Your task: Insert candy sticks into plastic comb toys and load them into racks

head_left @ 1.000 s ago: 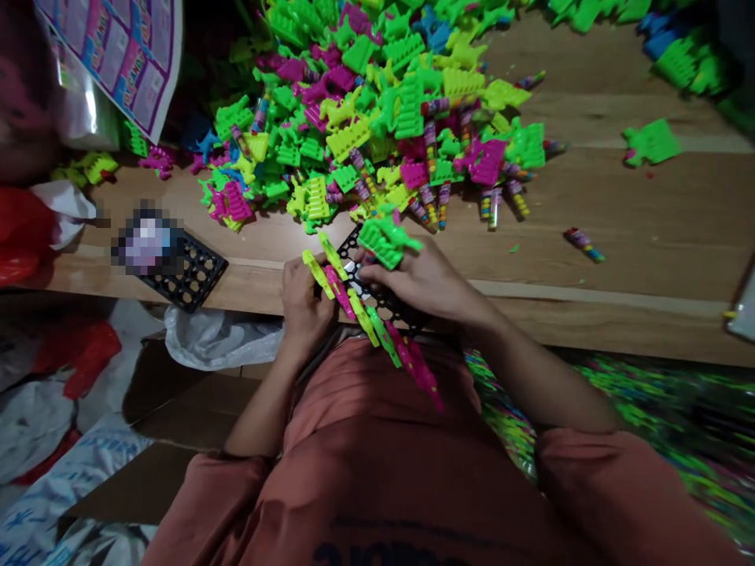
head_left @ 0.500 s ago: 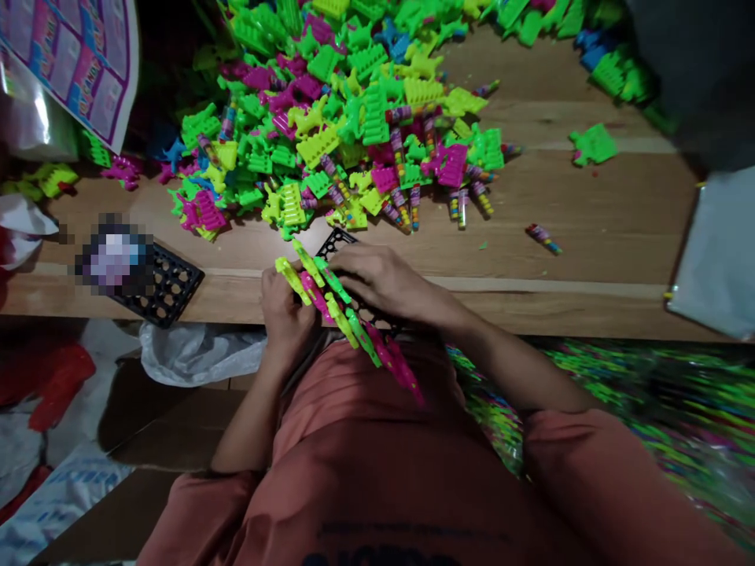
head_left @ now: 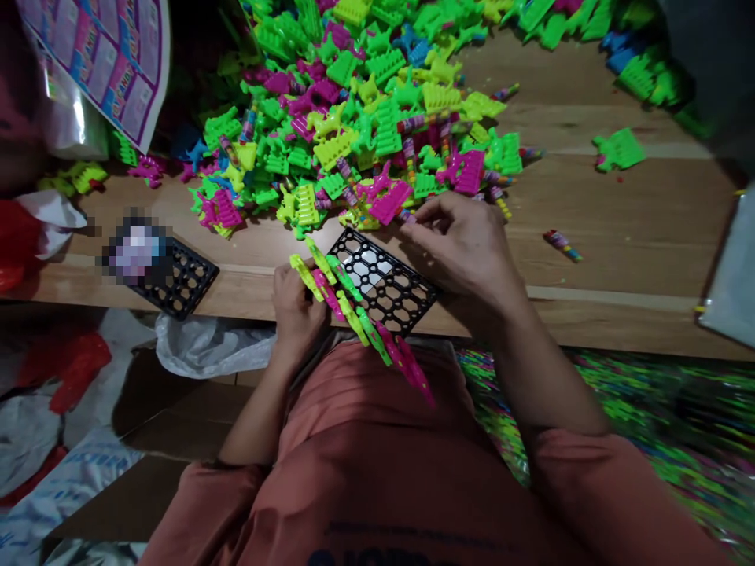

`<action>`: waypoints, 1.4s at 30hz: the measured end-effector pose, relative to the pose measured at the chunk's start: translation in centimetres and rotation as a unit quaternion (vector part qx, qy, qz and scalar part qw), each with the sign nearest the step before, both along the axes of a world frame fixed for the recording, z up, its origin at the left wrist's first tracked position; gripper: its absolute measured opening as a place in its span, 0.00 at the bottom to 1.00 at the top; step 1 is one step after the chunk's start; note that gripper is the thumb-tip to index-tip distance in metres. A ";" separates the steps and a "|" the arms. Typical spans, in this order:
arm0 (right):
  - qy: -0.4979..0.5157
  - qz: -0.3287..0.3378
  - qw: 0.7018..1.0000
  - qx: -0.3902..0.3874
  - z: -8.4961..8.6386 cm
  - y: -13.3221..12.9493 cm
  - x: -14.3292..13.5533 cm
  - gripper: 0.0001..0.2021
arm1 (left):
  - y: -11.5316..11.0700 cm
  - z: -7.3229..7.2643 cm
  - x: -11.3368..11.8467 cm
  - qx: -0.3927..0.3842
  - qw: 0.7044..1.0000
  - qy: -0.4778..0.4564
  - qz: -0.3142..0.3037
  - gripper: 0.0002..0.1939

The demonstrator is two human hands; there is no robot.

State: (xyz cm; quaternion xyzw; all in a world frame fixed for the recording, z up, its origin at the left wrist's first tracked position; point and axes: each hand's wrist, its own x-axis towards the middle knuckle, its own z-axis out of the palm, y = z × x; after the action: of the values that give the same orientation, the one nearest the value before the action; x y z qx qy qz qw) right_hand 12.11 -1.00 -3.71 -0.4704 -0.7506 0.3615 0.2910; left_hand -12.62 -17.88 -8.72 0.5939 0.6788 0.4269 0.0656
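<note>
My left hand (head_left: pixel 298 310) is closed at the upper left end of a slanting row of plastic toys (head_left: pixel 354 318), yellow, green and magenta. The row crosses in front of a black grid tray (head_left: pixel 406 287) and hangs down over my shirt. Part of the left fingers is hidden behind the toys. At the near edge of the pile, my right hand (head_left: pixel 465 244) pinches the small candy tube end (head_left: pixel 406 215) of a magenta animal-shaped toy (head_left: pixel 389 196). The tray lies at the table's front edge, with a pale patch showing through its holes.
A heap of bright plastic toys (head_left: pixel 330 126) with candy tubes covers the back of the wooden table (head_left: pixel 590 196). A loose candy tube (head_left: pixel 563 245) and a green toy (head_left: pixel 619 149) lie to the right. Another black tray (head_left: pixel 182 279) sits at left, and a printed sheet (head_left: pixel 118 63) stands behind it.
My right hand has moved from the row of toys and the tray to the pile's edge and taken hold of a magenta toy. The left hand still holds the row. The view has shifted slightly.
</note>
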 end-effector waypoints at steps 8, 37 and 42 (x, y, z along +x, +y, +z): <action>0.087 0.107 0.986 -0.091 1.1 -5.0 -1.7 0.12 | 0.0 -0.1 0.1 0.005 1.000 0.019 -0.003 0.11; -0.073 -0.116 0.981 0.136 0.5 -1.1 10.9 0.10 | -0.8 2.0 -1.7 -0.092 0.994 -0.055 0.014 0.08; -0.151 -0.169 0.965 0.134 -1.7 0.1 19.1 0.05 | -0.7 6.7 -0.6 0.149 0.984 -0.069 0.073 0.18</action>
State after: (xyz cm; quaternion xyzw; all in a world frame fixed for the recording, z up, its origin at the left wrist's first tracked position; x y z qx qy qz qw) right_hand 31.23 -0.88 -5.41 -0.5961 -0.7370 0.1283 0.2915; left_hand -13.24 -18.56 -2.01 0.5154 0.6430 0.5665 -0.0079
